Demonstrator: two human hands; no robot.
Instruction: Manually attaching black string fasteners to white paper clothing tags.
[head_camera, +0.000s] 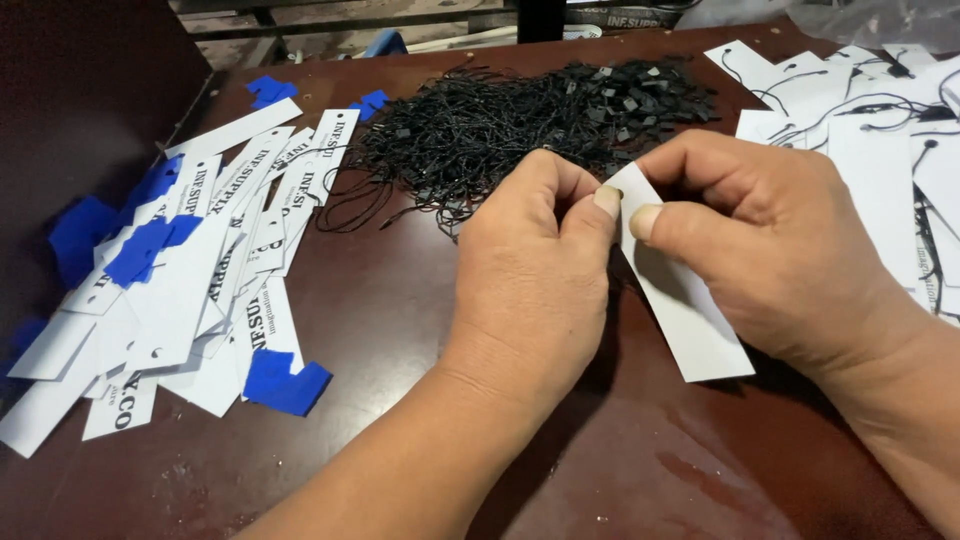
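- Your left hand and right hand meet above the dark brown desk, both pinching the top end of one white paper tag.
- The fingers of each hand are closed on that tag's upper corner; its lower end slopes down towards the desk.
- The tag looks light, thin and fairly stiff, likely to crease if squeezed hard; hold it at the top edge, as you do now.
- A tangled heap of black string loops lies just behind your hands.
- Loose white and blue tags pile up at your left; strung tags lie at your right.
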